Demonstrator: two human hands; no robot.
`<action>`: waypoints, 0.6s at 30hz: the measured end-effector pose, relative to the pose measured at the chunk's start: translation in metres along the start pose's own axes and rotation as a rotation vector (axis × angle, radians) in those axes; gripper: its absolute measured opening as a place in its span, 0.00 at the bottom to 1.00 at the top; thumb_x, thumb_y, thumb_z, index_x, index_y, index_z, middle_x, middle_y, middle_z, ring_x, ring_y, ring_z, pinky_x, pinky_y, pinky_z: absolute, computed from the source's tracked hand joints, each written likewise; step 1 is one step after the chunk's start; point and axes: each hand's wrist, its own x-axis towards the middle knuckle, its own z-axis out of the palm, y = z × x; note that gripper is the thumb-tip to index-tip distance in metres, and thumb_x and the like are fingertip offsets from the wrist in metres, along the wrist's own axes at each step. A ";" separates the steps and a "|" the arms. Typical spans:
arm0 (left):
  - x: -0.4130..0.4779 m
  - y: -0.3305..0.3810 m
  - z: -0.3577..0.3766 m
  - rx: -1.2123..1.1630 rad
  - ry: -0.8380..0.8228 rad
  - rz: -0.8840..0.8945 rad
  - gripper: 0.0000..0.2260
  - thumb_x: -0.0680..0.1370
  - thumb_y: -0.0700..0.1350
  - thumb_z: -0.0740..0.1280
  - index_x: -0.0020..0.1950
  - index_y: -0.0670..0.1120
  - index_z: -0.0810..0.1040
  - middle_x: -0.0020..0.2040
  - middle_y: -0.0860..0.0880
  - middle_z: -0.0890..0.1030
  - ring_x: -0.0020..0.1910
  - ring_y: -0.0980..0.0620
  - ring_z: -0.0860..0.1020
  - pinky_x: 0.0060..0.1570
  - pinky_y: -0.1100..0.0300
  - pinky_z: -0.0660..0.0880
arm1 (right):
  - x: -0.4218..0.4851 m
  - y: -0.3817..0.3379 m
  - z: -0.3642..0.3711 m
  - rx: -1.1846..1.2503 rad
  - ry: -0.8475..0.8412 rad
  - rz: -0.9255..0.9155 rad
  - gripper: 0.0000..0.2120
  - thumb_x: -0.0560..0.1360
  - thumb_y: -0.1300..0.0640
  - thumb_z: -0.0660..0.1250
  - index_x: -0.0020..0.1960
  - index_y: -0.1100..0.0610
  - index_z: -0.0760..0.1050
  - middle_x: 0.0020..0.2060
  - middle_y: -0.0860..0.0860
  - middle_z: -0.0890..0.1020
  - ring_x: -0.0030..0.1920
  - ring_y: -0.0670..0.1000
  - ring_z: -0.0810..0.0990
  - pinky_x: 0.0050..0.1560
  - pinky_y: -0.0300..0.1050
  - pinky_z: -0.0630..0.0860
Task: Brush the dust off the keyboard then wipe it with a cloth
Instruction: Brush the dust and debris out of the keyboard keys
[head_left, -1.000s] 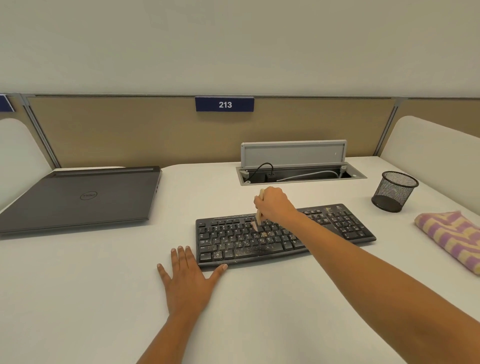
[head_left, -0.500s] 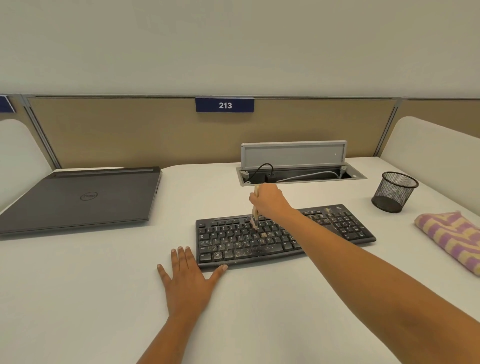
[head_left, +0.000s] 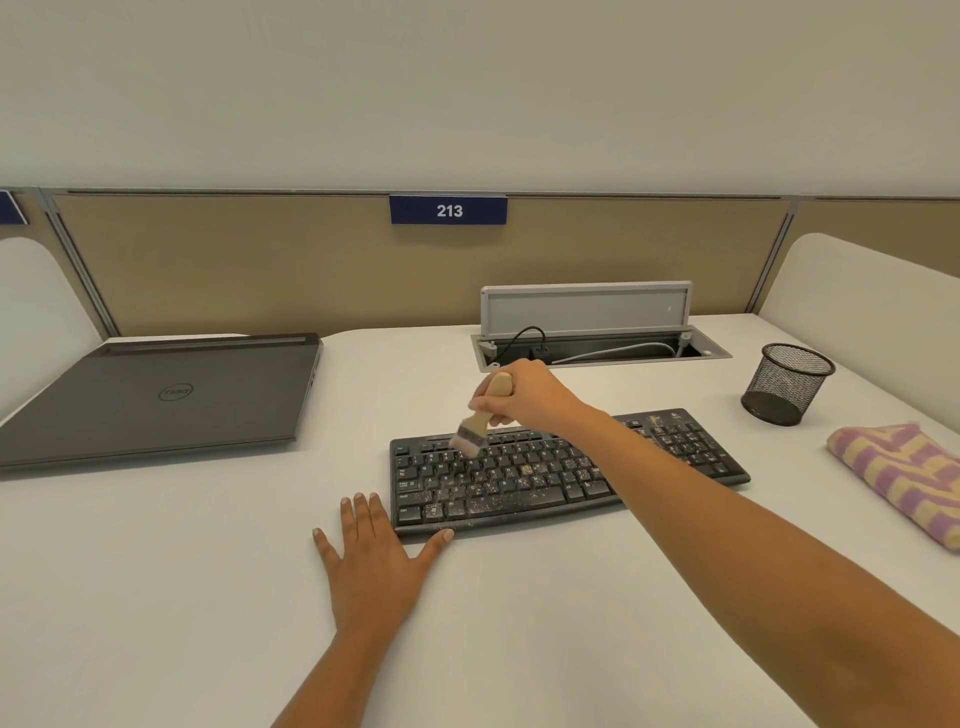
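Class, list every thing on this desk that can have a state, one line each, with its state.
keyboard: flat, keys speckled with dust.
brush: tilted, bristles over the top key rows.
right hand: grips the brush handle.
left hand: flat, thumb at the keyboard's front edge.
laptop: closed.
cable hatch: lid raised.
mesh cup: upright.
cloth: folded, untouched.

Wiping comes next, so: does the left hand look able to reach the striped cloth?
Probably not: the left hand lies flat beside the keyboard, the cloth sits far right, and the right arm stretches between them.
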 end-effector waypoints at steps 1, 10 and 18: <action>0.000 0.000 0.000 -0.001 -0.001 0.000 0.65 0.49 0.75 0.17 0.78 0.42 0.44 0.79 0.45 0.47 0.77 0.49 0.41 0.72 0.42 0.39 | -0.001 0.000 0.001 0.010 -0.030 -0.017 0.10 0.73 0.55 0.70 0.51 0.60 0.81 0.47 0.57 0.84 0.44 0.51 0.81 0.49 0.47 0.80; 0.001 0.000 0.001 0.002 0.001 -0.002 0.66 0.49 0.76 0.17 0.78 0.42 0.45 0.79 0.46 0.47 0.77 0.49 0.42 0.72 0.41 0.39 | -0.004 0.013 -0.013 -0.132 -0.187 0.010 0.08 0.72 0.59 0.71 0.49 0.61 0.82 0.45 0.55 0.83 0.40 0.48 0.78 0.40 0.39 0.77; 0.000 0.000 0.002 -0.005 0.004 -0.002 0.66 0.49 0.76 0.18 0.78 0.42 0.45 0.79 0.46 0.48 0.77 0.49 0.42 0.72 0.41 0.39 | 0.000 0.021 -0.031 -0.280 -0.233 0.088 0.10 0.73 0.60 0.71 0.52 0.64 0.81 0.43 0.55 0.83 0.38 0.48 0.81 0.39 0.37 0.79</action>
